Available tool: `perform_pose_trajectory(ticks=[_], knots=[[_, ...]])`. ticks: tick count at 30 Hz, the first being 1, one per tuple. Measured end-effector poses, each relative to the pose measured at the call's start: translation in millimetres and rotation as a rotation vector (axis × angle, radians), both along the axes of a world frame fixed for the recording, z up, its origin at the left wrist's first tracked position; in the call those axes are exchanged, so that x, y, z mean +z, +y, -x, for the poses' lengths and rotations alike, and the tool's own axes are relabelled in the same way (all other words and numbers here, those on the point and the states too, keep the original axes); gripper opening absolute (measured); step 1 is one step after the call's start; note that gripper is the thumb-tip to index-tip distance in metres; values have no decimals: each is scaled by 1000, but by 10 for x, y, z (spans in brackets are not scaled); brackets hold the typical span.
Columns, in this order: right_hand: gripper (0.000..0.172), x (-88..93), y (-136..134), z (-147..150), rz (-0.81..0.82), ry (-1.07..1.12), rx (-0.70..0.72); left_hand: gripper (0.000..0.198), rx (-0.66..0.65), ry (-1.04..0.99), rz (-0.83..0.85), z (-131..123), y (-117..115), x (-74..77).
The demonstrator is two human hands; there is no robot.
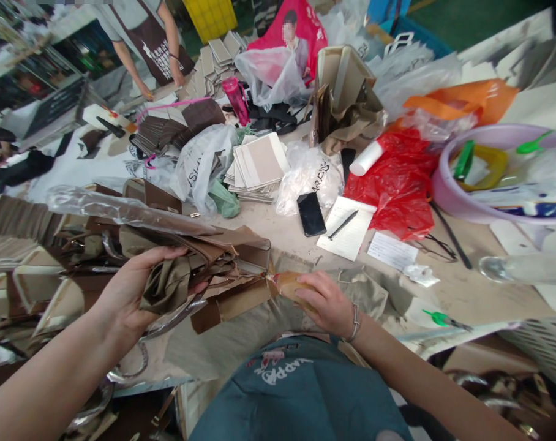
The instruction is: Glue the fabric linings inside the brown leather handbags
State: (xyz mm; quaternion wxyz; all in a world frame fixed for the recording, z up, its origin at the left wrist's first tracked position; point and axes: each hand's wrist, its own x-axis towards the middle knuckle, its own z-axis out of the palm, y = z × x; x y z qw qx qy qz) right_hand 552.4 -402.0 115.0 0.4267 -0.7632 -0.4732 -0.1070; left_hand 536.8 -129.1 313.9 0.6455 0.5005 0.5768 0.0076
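Observation:
A brown leather-like bag piece (241,299) with olive fabric bunched at its left end lies across the middle of the view. My left hand (142,285) is wrapped round that bunched end, thumb on top and fingers partly hidden beneath. At the right end of the piece, my right hand (321,300) has its fingers closed on a tan, rounded item (296,286). The tip of this item touches the corner of the bag piece, where a small reddish-white spot shows. Olive-grey cloth (241,334) is spread on the table under both.
Stacked bag parts (43,275) crowd the left. Beyond my hands are a black phone (311,214), a notepad (346,236) with a pen, and a red plastic bag (397,184). A purple basin (457,199) stands at the right. Another person's apron (156,49) shows at the upper left.

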Motion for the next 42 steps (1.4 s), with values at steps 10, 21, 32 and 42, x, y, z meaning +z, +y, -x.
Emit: perform_pose_trajectory(ticks=[10, 21, 32, 42], knots=[[31, -6, -18, -140, -75, -83, -142, 6, -82, -64, 83, -109, 33, -44], [28, -144, -25, -3, -72, -40, -97, 12, -140, -110, 142, -147, 36, -52], [30, -48, -57, -283, -126, -77, -181, 10, -151, -139, 102, -195, 25, -50], [32, -140, -53, -142, -136, 111, -179, 11, -151, -144, 91, -245, 30, -85]])
